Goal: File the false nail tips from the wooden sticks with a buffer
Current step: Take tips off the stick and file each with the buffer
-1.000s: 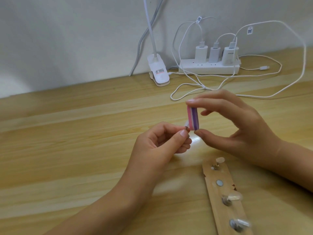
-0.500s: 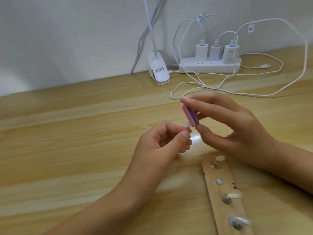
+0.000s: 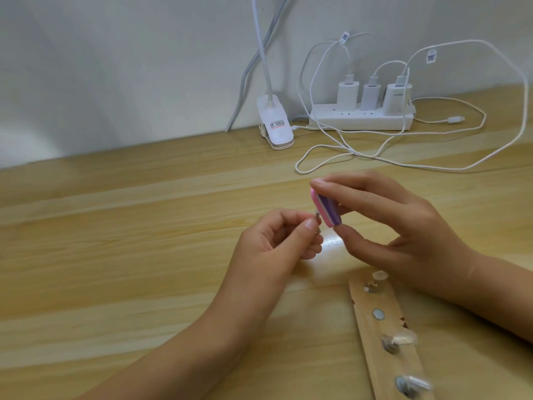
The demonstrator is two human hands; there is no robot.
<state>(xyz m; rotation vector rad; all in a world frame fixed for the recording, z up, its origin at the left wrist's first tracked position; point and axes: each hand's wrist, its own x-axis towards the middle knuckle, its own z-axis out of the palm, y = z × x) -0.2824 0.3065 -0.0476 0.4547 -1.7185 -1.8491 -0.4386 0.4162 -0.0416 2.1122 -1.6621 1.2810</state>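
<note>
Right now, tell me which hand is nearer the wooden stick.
Right. The right hand is just beyond the wooden stick; the left hand sits farther left.

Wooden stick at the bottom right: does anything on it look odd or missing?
The wooden stick carries clear nail tips on small mounts, but its second spot shows only a bare metal disc. Its right edge looks chipped nearby. The left hand pinches a small piece against the buffer.
</note>
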